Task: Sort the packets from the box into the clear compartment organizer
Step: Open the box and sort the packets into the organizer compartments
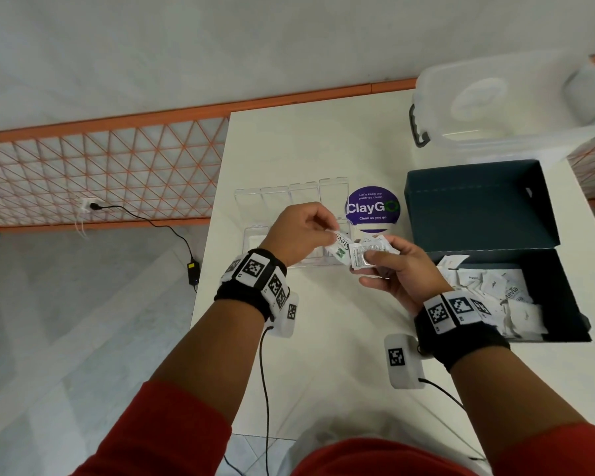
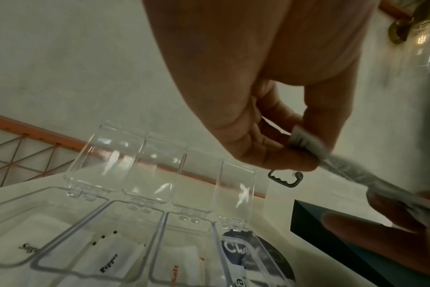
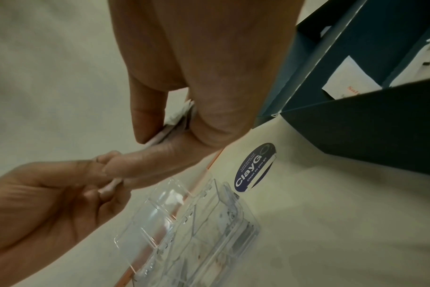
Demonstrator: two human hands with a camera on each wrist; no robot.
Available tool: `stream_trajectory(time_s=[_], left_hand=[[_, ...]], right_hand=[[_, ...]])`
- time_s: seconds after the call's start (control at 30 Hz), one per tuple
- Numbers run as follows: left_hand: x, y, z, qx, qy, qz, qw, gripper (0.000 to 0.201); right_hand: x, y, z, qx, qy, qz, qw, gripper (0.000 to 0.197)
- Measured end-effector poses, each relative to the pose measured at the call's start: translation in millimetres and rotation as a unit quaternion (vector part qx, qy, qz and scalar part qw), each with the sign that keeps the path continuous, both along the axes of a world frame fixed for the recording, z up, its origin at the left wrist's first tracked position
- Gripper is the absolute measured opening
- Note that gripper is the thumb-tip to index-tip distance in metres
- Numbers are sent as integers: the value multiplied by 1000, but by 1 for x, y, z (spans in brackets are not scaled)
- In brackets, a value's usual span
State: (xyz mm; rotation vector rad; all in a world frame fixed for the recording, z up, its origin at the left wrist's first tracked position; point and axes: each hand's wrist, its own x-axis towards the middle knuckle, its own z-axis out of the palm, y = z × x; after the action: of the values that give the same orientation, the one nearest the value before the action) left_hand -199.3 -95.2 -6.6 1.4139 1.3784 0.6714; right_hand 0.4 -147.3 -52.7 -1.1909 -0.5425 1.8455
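Packets (image 1: 495, 293) in dark box (image 1: 560, 290), organizer (image 2: 135, 242) part-filled; left hand (image 1: 298, 231) and right hand (image 1: 397, 269) pinching stevia packets (image 1: 356, 254).

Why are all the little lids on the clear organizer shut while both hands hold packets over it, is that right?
Not quite. The lids on the clear organizer stand open, as the left wrist view shows. The rest holds: the left hand pinches a stevia packet and the right hand grips a few packets above it.
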Motion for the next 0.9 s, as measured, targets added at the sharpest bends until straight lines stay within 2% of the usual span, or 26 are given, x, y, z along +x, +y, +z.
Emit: stream_trajectory(time_s=[0.1, 0.33, 0.5, 0.73, 0.9], left_hand=[[2, 1, 0, 7, -4, 17, 1000, 26], [4, 11, -7, 40, 13, 51, 998, 21], [4, 26, -11, 28, 89, 40, 995, 20], [13, 37, -21, 31, 171, 32, 984, 13], [26, 38, -36, 22, 233, 12, 972, 18]], right_hand=[[-1, 0, 3, 3, 0, 18, 1000, 22], [1, 4, 5, -4, -24, 62, 998, 17], [1, 3, 2, -10, -22, 101, 995, 21], [13, 7, -5, -23, 4, 91, 996, 30], [16, 12, -7, -33, 49, 85, 995, 39]])
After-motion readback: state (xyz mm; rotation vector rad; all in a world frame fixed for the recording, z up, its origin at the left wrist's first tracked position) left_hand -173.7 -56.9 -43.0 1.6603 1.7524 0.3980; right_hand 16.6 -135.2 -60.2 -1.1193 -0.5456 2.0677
